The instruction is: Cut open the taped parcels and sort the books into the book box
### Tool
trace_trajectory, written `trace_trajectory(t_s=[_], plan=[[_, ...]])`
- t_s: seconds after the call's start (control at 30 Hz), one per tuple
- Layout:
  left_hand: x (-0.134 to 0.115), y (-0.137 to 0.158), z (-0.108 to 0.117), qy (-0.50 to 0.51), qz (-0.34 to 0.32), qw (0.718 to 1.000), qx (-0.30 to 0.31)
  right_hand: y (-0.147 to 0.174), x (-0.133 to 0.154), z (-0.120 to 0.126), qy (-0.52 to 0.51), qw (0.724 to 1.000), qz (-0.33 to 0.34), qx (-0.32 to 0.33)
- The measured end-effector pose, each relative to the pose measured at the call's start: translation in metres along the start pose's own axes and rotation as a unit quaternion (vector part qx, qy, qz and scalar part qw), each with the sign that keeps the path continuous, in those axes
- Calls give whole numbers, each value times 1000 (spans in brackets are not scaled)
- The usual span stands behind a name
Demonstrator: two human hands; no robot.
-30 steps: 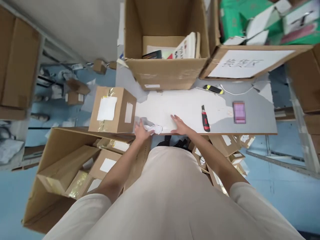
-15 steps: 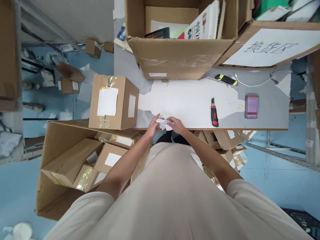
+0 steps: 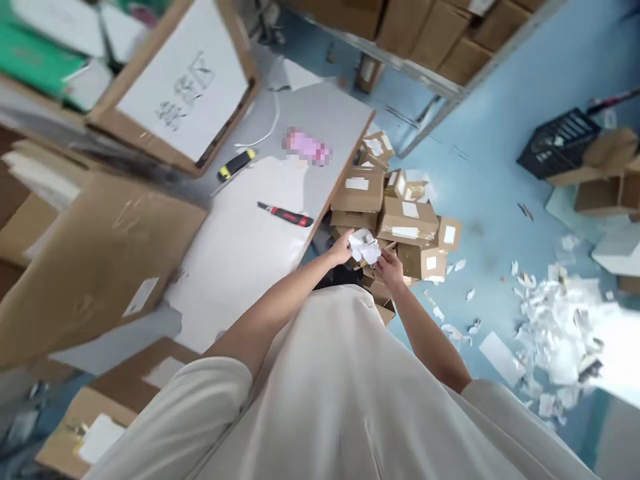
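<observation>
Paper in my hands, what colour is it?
The paper is white, seen in the head view.

The fingertips of the left hand [image 3: 341,250] are partly hidden by the crumpled white paper [image 3: 364,247], and any print on it is too small to read; the labels on the pile of cartons [image 3: 407,220] below are equally unreadable, and the white shirt [image 3: 345,373] covers part of that pile. The pink item [image 3: 307,146] on the table is blurred into blocks; the handwritten sign [image 3: 185,87] is smeared; the green packages [image 3: 35,60] and the big cardboard box [image 3: 105,260] run off the left edge; the shelved cartons [image 3: 425,30] are cut by the top edge.
</observation>
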State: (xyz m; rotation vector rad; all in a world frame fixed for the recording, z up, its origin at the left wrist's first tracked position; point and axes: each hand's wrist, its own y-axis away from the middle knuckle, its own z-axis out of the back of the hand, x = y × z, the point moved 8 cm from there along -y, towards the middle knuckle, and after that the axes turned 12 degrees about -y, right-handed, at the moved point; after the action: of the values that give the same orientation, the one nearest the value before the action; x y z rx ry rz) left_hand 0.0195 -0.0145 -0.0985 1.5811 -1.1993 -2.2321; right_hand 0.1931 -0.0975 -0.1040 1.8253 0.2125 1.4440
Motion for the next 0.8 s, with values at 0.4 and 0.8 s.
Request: trace_trajectory(t_s=[0.4, 0.8], plan=[[51, 62, 96, 157, 125, 973, -112, 13, -40, -15, 66, 997, -44, 15], [195, 380, 196, 120, 160, 707, -679, 69, -3, -380, 358, 743, 137, 549]])
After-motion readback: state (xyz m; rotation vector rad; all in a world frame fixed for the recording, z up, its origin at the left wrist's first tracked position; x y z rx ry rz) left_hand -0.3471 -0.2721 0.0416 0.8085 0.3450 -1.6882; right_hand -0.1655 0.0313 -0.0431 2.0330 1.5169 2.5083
